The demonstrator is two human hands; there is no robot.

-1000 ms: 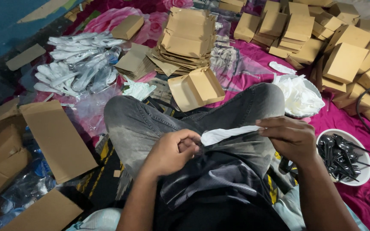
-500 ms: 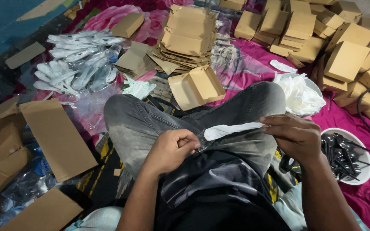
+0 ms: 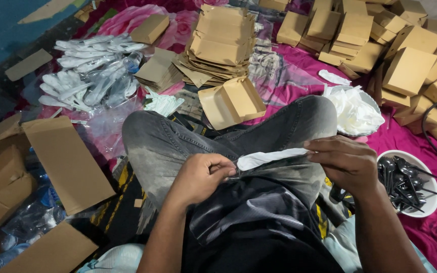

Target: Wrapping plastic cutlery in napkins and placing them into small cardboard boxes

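Left hand [image 3: 201, 177] curled shut, pinching one end of a white packet [image 3: 271, 157]; right hand [image 3: 347, 163] fingers closed on other end, possibly with black cutlery. Over lap, bowl [image 3: 433, 202] beside.

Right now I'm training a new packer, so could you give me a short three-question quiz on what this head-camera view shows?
1. True or false: both hands hold the white paper-wrapped piece over the lap.
2. What lies in the white bowl beside the right hand?
A. white napkins
B. black plastic cutlery
C. bottle caps
3. Which single box, just beyond the knees, lies with its lid open?

Key:
1. True: the left hand pinches one end, the right hand the other.
2. B.
3. The open brown cardboard box, in front of the stack of flat box blanks.
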